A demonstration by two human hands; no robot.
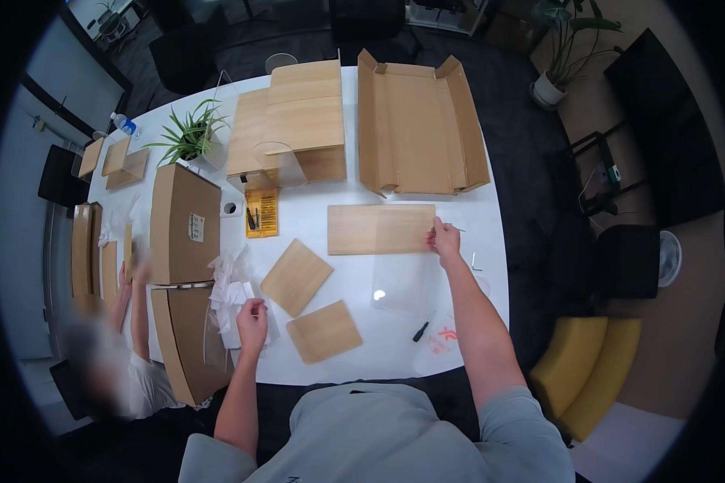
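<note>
My right hand is closed at the right end of a long light-wood board. A thin metal rod sticks out past its fingers; its kind is too small to tell. My left hand hovers with curled fingers beside crumpled white packing material, and what it pinches, if anything, is not clear. Two smaller wooden boards, one tilted and one nearer me, lie between my hands. A small hex key and a black screwdriver rest on the right side.
Open cardboard boxes stand at the left and far right of the white table. A wooden shelf unit, a yellow tool pack, a tape roll and a potted plant sit farther back. Another person works at left.
</note>
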